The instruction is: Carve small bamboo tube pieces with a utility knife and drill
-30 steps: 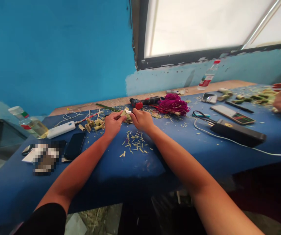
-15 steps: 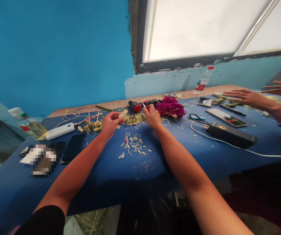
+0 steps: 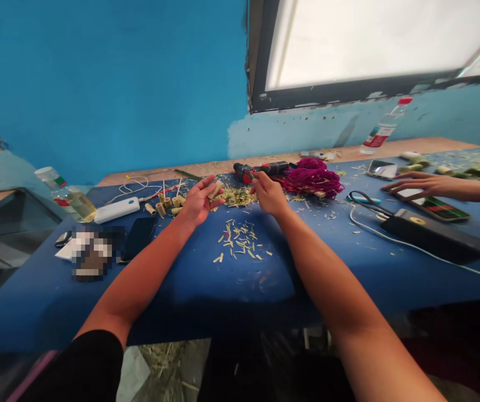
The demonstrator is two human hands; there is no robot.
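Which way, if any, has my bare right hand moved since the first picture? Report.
Yes: your right hand shifted rightward relative to the black-and-red power tool.

Toward me, I have room over the blue tabletop (image 3: 223, 285) between my forearms. Beyond my right hand (image 3: 269, 192), the power drill (image 3: 274, 167) and magenta yarn bundle (image 3: 313, 178) block the way; bamboo tubes (image 3: 161, 209) crowd my left hand (image 3: 200, 202). Farther right, a white cable (image 3: 411, 248), long black case (image 3: 436, 234) and co-worker's hand (image 3: 420, 185) stand in my path.
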